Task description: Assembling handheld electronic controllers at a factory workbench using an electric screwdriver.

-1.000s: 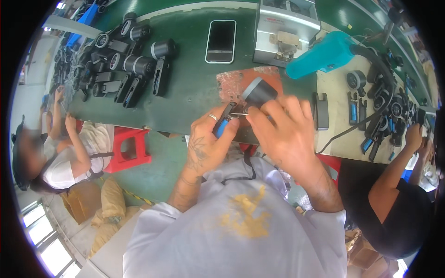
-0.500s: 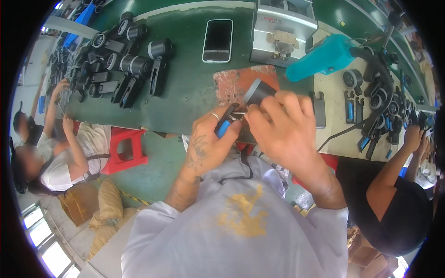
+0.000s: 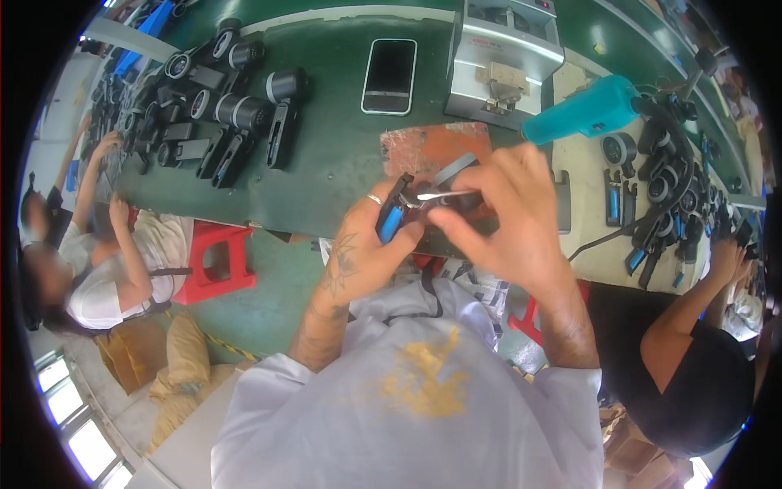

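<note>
Desk (image 3: 326, 167) up front, reddish mat (image 3: 419, 145) on it within easy reach, probably on purpose. Left hand (image 3: 364, 248) has its fingers wrapped round a black-and-blue part (image 3: 392, 221) near the desk's edge, seemingly to steady it; right hand (image 3: 517, 213) pinches a white-tipped stick (image 3: 444, 195) beside it.

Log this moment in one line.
left hand: holds black-and-blue device | right hand: holds white swab, tip near device | phone: lies on green table

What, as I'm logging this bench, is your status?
Left hand gripping black-and-blue part. Right hand holding white-tipped stick. Grey-ringed cylinder partly hidden by right hand.
</note>
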{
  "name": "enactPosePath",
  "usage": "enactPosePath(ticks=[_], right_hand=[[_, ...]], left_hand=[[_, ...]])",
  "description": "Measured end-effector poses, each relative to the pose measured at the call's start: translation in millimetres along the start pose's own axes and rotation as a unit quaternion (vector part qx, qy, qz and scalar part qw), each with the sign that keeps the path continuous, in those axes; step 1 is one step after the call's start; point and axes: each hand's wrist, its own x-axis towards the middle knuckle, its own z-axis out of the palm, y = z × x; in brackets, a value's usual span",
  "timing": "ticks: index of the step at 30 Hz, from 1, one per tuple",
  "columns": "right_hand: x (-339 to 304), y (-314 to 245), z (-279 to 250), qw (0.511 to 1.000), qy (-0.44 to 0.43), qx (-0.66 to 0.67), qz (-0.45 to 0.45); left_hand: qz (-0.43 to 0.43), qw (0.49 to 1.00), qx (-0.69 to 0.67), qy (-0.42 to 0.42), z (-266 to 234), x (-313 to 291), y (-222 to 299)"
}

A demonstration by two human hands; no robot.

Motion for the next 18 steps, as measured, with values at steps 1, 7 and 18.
enactPosePath(ticks=[1,7,18], right_hand=[[-1,-3,2,1.000,0.006,0.009,-0.017],[-14,-3,38,0.996,0.078,0.046,-0.027],[-21,-19,54,0.949,0.184,0.179,0.183]], left_hand=[[0.000,1.000,-0.001,0.002,0,0,0],[-0.059,0.989,-0.127,-0.034,1,-5,9],[-0.128,0.885,-0.448,-0.013,17,-9,2]])
